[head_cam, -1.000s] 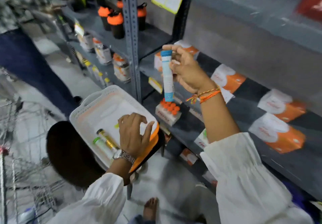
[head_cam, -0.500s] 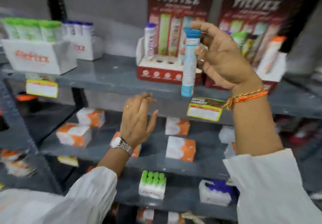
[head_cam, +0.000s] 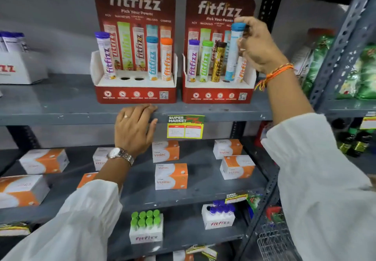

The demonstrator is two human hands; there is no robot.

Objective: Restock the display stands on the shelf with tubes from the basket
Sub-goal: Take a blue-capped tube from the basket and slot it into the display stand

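- One blue-capped tube (head_cam: 234, 51) pinched near its cap by the right hand (head_cam: 258, 47), base just above the right stand's (head_cam: 218, 92) open fourth hole (head_cam: 225, 81).
- Likely light, rigid, slick plastic; the high grip suits a straight drop.
- Tight fit: gold tube (head_cam: 218, 61) and orange tube (head_cam: 241, 69) flank the hole.
- Left hand (head_cam: 134, 126) open, flat on the shelf edge (head_cam: 61, 116).
- Left stand (head_cam: 134, 90) has two empty holes.

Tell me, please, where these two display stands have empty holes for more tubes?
The left display stand has two empty holes between its purple-capped tube and blue-capped tube. The right display stand is crowded: its last hole sits under the blue tube in the right hand.
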